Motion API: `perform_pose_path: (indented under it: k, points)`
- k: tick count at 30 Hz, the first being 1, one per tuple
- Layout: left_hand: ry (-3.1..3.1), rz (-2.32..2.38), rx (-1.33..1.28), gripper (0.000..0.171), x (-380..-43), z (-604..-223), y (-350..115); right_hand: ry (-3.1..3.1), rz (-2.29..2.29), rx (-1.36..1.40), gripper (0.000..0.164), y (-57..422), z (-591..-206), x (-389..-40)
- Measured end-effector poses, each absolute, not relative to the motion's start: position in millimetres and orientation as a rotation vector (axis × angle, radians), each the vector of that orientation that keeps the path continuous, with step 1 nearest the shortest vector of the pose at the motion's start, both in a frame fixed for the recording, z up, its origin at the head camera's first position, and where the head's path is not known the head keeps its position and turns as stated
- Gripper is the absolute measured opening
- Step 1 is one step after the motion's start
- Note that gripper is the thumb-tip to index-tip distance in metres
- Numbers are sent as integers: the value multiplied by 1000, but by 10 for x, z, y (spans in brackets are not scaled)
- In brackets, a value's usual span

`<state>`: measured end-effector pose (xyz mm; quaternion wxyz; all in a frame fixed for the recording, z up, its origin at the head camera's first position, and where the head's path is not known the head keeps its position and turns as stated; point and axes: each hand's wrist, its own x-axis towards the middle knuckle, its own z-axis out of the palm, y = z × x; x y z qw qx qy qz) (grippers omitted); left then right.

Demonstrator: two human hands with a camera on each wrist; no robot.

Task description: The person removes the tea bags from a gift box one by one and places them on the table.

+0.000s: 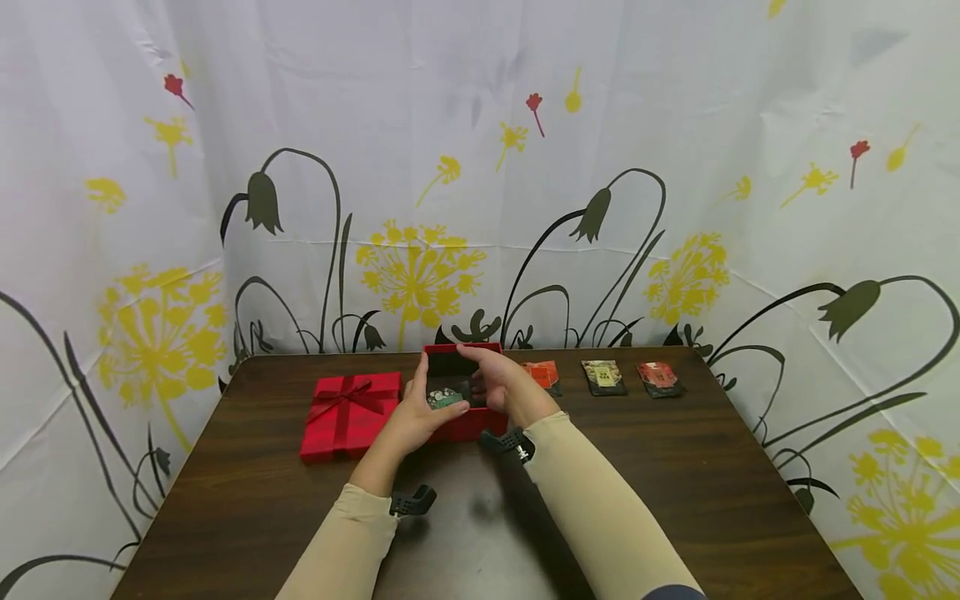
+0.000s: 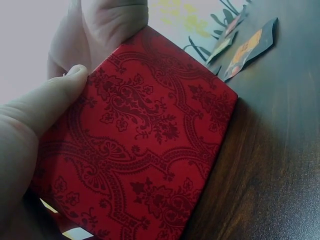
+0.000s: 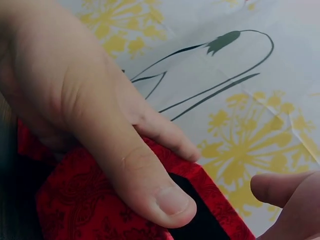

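A red gift box [image 1: 467,427] with a black interior stands uncovered on the table. Its outer wall [image 2: 145,135] carries a dark floral pattern in the left wrist view. Inside lies a green-and-white patterned item [image 1: 442,397], partly covered. My left hand [image 1: 414,415] holds the box at its near left corner, fingers along the left wall and thumb over the near rim. From the right my right hand [image 1: 510,387] reaches over the rim, its index finger along the far side and other fingers in the opening. In the right wrist view its thumb [image 3: 150,185] stretches across the box top.
Left of the box lies its red lid [image 1: 352,417] with a ribbon bow. To the right are an orange packet [image 1: 543,375], partly hidden by my right hand, a yellow-and-black packet [image 1: 603,377] and a red packet [image 1: 660,379]. A flowered curtain [image 1: 480,167] hangs behind the table.
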<state>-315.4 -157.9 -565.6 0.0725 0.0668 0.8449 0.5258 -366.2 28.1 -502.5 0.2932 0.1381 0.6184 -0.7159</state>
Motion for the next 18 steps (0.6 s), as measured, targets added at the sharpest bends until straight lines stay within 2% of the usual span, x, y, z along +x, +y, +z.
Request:
perform_pose_path:
  k: [7,13,18]
  points:
    - [2532,1580,187,129,-3148,-5654,-1576,1695,-1839,258,64,295,-5055,-3675]
    - [2529,1581,187,130,-3145,-5645,-1578,1743,-1743,146,66,296,-5064,-3673]
    - [2528,1578,194,128,-3142,-5643,-1574,1789,-1675,77,62,284,-5079,-3669]
